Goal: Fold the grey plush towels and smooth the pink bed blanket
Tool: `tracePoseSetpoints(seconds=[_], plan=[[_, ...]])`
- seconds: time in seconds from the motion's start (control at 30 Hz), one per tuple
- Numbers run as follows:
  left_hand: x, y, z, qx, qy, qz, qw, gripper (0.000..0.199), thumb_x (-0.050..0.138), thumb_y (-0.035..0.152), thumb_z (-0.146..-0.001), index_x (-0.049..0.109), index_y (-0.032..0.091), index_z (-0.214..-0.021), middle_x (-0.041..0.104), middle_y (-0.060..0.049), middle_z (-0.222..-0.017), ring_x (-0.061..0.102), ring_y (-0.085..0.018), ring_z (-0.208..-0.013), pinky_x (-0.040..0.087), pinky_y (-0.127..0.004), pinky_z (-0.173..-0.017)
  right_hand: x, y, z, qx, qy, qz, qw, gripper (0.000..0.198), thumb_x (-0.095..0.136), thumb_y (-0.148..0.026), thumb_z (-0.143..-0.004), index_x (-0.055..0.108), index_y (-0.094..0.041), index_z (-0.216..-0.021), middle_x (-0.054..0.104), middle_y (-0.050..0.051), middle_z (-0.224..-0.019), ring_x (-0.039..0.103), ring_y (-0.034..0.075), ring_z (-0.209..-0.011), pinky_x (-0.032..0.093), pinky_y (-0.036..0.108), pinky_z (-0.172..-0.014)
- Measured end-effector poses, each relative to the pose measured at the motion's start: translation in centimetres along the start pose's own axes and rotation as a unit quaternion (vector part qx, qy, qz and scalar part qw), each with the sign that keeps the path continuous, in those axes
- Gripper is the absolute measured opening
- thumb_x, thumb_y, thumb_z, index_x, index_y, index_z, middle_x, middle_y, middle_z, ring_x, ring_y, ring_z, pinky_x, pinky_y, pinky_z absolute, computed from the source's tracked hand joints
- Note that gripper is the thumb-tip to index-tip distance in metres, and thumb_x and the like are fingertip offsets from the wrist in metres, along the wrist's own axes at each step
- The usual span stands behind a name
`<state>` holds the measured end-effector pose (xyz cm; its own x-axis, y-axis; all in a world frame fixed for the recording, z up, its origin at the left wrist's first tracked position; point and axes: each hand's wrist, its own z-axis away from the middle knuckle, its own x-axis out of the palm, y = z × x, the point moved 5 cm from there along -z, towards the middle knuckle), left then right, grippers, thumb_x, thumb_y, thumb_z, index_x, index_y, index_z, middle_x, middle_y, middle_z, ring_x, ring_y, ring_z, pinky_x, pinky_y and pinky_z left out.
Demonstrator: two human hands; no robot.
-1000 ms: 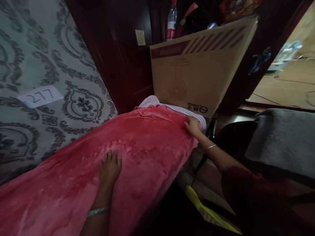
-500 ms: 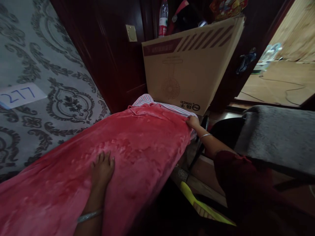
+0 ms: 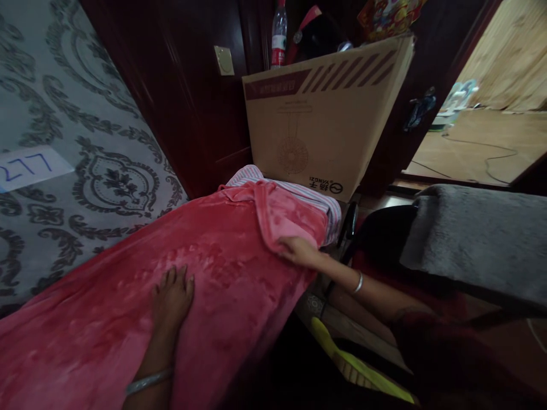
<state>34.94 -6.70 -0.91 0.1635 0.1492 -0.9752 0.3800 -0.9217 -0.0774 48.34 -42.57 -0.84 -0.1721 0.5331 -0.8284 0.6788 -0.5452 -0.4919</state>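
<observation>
A red plush blanket (image 3: 205, 228) covers a long, narrow bed-like surface along the wall. My left hand (image 3: 172, 296) lies on the blanket with its fingers spread. My right hand (image 3: 299, 251) pinches the blanket's corner and holds it folded back, so its lighter underside shows. Beneath the far end of the blanket, a striped cloth (image 3: 314, 196) peeks out along the edge.
A large cardboard box (image 3: 325, 122) stands past the far end, with a plastic bottle (image 3: 279, 37) behind it. A grey cloth-covered seat (image 3: 482, 239) is at the right. On the floor lies a yellow brush (image 3: 363, 370). Patterned wallpaper (image 3: 111, 176) borders the left side.
My right hand has drawn the blanket's corner from the far right edge back towards me and left, uncovering more of the striped cloth. My left hand stays on the blanket.
</observation>
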Motion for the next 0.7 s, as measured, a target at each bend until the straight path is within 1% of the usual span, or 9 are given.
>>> tracePoseSetpoints(seconds=[0.07, 0.1, 0.13, 0.2, 0.27, 0.33, 0.43, 0.57, 0.7], plan=[[0.0, 0.0, 0.0, -0.003, -0.006, 0.001, 1.0, 0.057, 0.028, 0.036, -0.105, 0.052, 0.011, -0.151, 0.045, -0.022, -0.159, 0.041, -0.036, -0.148, 0.035, -0.059, -0.117, 2.2, -2.0, 0.2, -0.091, -0.08, -0.103, 0.987, 0.025, 0.065, -0.033, -0.093, 0.074, -0.02, -0.112, 0.077, 0.006, -0.109, 0.07, 0.02, -0.096, 0.052, 0.027, -0.087], [0.0, 0.0, 0.0, -0.004, -0.008, 0.001, 1.0, 0.057, 0.029, 0.035, -0.104, 0.052, 0.011, -0.151, 0.045, -0.022, -0.159, 0.041, -0.036, -0.148, 0.035, -0.059, -0.117, 2.3, -2.0, 0.0, -0.095, -0.082, -0.125, 0.984, 0.023, 0.064, -0.032, -0.094, 0.075, -0.02, -0.11, 0.077, 0.005, -0.106, 0.071, 0.019, -0.094, 0.052, 0.027, -0.086], [0.0, 0.0, 0.0, -0.002, -0.008, 0.001, 1.0, 0.057, 0.029, 0.035, -0.104, 0.052, 0.011, -0.151, 0.045, -0.022, -0.159, 0.041, -0.036, -0.148, 0.036, -0.059, -0.117, 1.5, -1.1, -0.5, -0.059, -0.05, -0.124, 0.989, 0.021, 0.062, -0.03, -0.094, 0.076, -0.021, -0.108, 0.077, 0.005, -0.105, 0.071, 0.019, -0.093, 0.052, 0.027, -0.086], [-0.1, 0.0, -0.1, 0.001, -0.005, 0.001, 1.0, 0.057, 0.029, 0.035, -0.104, 0.052, 0.011, -0.15, 0.045, -0.023, -0.159, 0.042, -0.036, -0.147, 0.037, -0.059, -0.116, -1.6, 2.6, -1.4, 0.094, 0.079, -0.076, 0.99, 0.024, 0.059, -0.022, -0.093, 0.076, -0.022, -0.11, 0.076, 0.005, -0.111, 0.07, 0.019, -0.099, 0.052, 0.028, -0.091], [-0.1, 0.1, 0.0, 0.001, -0.006, 0.004, 1.0, 0.057, 0.029, 0.035, -0.104, 0.052, 0.011, -0.15, 0.045, -0.023, -0.159, 0.042, -0.036, -0.147, 0.037, -0.059, -0.116, -5.3, 6.9, -1.3, 0.245, 0.183, -0.017, 0.952, 0.036, 0.059, -0.016, -0.09, 0.072, -0.019, -0.123, 0.071, 0.01, -0.126, 0.066, 0.023, -0.113, 0.05, 0.032, -0.101], [-0.1, 0.1, 0.0, 0.001, -0.005, 0.006, 1.0, 0.057, 0.028, 0.035, -0.104, 0.052, 0.011, -0.15, 0.045, -0.023, -0.159, 0.042, -0.036, -0.147, 0.036, -0.06, -0.116, -7.7, 10.5, -0.7, 0.331, 0.222, 0.015, 0.917, 0.047, 0.058, -0.015, -0.088, 0.065, -0.012, -0.134, 0.065, 0.019, -0.135, 0.061, 0.029, -0.124, 0.046, 0.04, -0.107], [-0.1, 0.1, -0.1, 0.002, -0.008, 0.004, 1.0, 0.058, 0.026, 0.035, -0.105, 0.052, 0.011, -0.15, 0.046, -0.023, -0.158, 0.042, -0.036, -0.147, 0.036, -0.06, -0.117, -8.6, 14.4, 0.6, 0.415, 0.221, 0.027, 0.882, 0.047, 0.06, -0.017, -0.087, 0.064, -0.005, -0.131, 0.068, 0.025, -0.124, 0.064, 0.034, -0.119, 0.049, 0.042, -0.101], [-0.2, 0.2, -0.1, -0.002, -0.016, 0.005, 1.0, 0.058, 0.025, 0.036, -0.105, 0.051, 0.012, -0.151, 0.046, -0.021, -0.159, 0.04, -0.035, -0.149, 0.036, -0.059, -0.117, -7.8, 16.9, 1.9, 0.481, 0.204, 0.019, 0.852, 0.035, 0.067, -0.024, -0.086, 0.071, -0.011, -0.117, 0.075, 0.014, -0.103, 0.07, 0.027, -0.099, 0.054, 0.031, -0.085], [-0.4, 0.4, -0.1, -0.003, -0.017, 0.007, 1.0, 0.059, 0.023, 0.036, -0.105, 0.05, 0.01, -0.152, 0.045, -0.022, -0.159, 0.04, -0.035, -0.148, 0.035, -0.058, -0.117, -10.3, 18.2, 2.7, 0.518, 0.247, 0.046, 0.818, 0.032, 0.055, -0.025, -0.096, 0.069, -0.01, -0.12, 0.073, 0.017, -0.112, 0.069, 0.026, -0.101, 0.052, 0.029, -0.084]])
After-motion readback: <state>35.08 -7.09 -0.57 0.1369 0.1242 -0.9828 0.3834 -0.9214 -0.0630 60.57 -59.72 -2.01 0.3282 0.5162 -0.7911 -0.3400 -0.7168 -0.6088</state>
